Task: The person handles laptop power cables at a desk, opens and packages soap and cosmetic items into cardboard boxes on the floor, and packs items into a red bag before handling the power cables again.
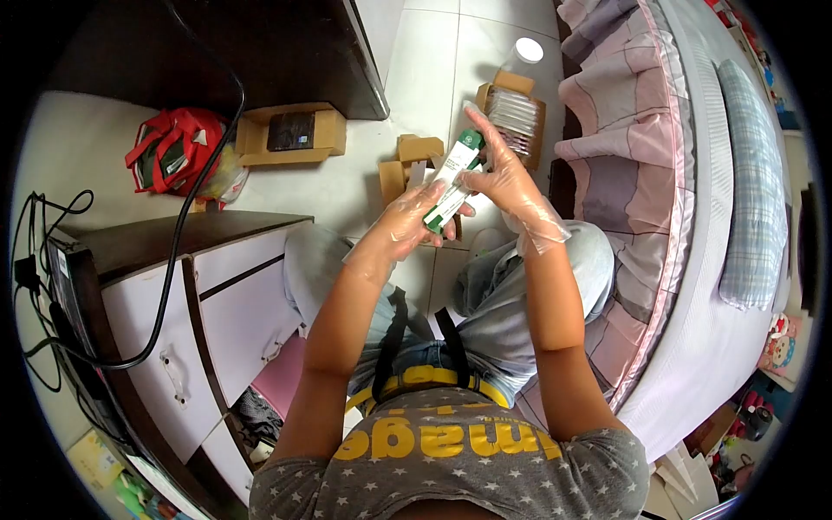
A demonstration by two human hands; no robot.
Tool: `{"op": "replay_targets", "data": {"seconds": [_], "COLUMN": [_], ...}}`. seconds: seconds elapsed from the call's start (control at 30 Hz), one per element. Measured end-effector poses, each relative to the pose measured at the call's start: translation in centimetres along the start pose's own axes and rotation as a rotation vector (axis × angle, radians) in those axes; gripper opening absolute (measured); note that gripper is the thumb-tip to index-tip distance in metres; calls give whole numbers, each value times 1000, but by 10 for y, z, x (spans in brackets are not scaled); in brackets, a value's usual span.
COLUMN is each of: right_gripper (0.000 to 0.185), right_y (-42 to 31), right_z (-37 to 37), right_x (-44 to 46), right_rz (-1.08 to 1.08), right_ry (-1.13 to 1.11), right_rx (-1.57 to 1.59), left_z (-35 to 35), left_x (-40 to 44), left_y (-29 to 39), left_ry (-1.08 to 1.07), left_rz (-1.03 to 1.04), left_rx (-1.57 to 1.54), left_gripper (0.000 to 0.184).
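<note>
Nearest, a grey star-printed T-shirt (446,485) with yellow lettering sits above pale blue jeans (555,273), the knees bent apart. Beyond the lap, both hands wear clear plastic gloves. The fingers of the left hand (407,215) are wrapped around a slim green-and-white carton (458,160) (whether it is one piece or two side by side, I cannot tell), which is tilted and lifted between the hands. The right hand (503,178) has its thumb against the carton and its index finger stretched past the upper end; I cannot tell whether its other fingers grip.

To the left stands a cabinet (152,325) with white doors; to the right, a bed's ruffled pink-and-grey skirt (624,169) hangs down. Farther down, on the white tiled floor (425,52), an open cardboard box (392,184) lies partly hidden behind the hands. Another cardboard box (513,82), up and to the right, holds a row of clear-wrapped packets (511,113), with a white-lidded jar (527,52) just beyond. Off to the left, a shallow cardboard tray (326,149) contains a dark package (291,131), beside a red bag (204,130).
</note>
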State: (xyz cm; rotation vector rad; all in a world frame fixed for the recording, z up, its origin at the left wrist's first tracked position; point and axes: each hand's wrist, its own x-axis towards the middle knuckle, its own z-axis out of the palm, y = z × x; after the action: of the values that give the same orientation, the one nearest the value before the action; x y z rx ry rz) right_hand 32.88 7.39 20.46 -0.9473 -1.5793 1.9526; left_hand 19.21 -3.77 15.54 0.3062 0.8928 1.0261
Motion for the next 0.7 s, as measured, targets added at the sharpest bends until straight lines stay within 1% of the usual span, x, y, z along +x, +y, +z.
{"op": "replay_targets", "data": {"seconds": [0.03,0.1,0.13,0.2,0.23,0.3,0.33,0.4,0.43,0.5,0.7], "right_gripper": [71,61,61,51,51,34,34,25,25,20,18], "right_y": [1,4,7,11,12,13,14,18,22,27,28], "right_z": [0,-5,-8,-14,-13,-9,-8,-6,-7,-10,-8], "right_x": [0,2,4,9,10,11,11,12,13,14,14], "right_rz": [0,11,11,50,51,68,69,88,89,126,118], "right_ry": [-2,-39,-39,-71,-71,-16,-16,13,13,-68,-76], "right_rx": [0,4,4,-28,-27,6,6,-30,-29,-103,-210], "left_z": [-1,-4,-4,-3,-3,-3,-3,-3,-3,-1,1], "left_x": [0,-1,-2,-3,-4,-6,-6,-7,-7,-8,-6], "left_y": [-1,-1,-1,0,0,0,0,2,2,4,3], "left_ry": [1,17,32,57,82,71,59,41,22,21,68], "left_rz": [8,4,0,-8,-17,-21,-24,-23,-22,-20,-42], "left_rx": [9,11,14,-8,-30,-50,-69,-86,-104,-100,-55], "left_gripper": [44,44,44,43,43,42,41,41,41,40,35]}}
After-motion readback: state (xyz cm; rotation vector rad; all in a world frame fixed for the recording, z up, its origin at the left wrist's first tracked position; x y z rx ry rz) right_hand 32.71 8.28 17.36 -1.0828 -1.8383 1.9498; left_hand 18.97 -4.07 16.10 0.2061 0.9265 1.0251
